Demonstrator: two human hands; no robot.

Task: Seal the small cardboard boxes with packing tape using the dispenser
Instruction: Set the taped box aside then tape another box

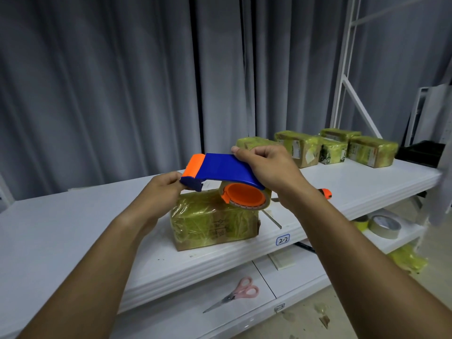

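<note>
The blue-and-orange plastic tape dispenser (pixel 226 176), carrying a roll of clear packing tape (pixel 247 198) on its orange hub, is held in the air just above the small cardboard box wrapped in yellowish tape (pixel 214 222), which sits near the front edge of the white table (pixel 73 228). It looks light and rigid, easy to steer, though the smooth blue shell may be slippery, and the toothed orange cutter end is best kept clear of skin (the roll itself turns freely, so it makes a poor handle). The right hand (pixel 266 165) is wrapped over the blue top, the sensible place to hold, while the left hand (pixel 162 187) pinches the dark blue tab at the front end, perhaps finding the tape's loose end. The box seems stiff but light, likely to slide unless steadied. More taped boxes (pixel 337 148) stand well apart at the back right; pink-handled scissors (pixel 236 296) lie on the lower shelf.
</note>
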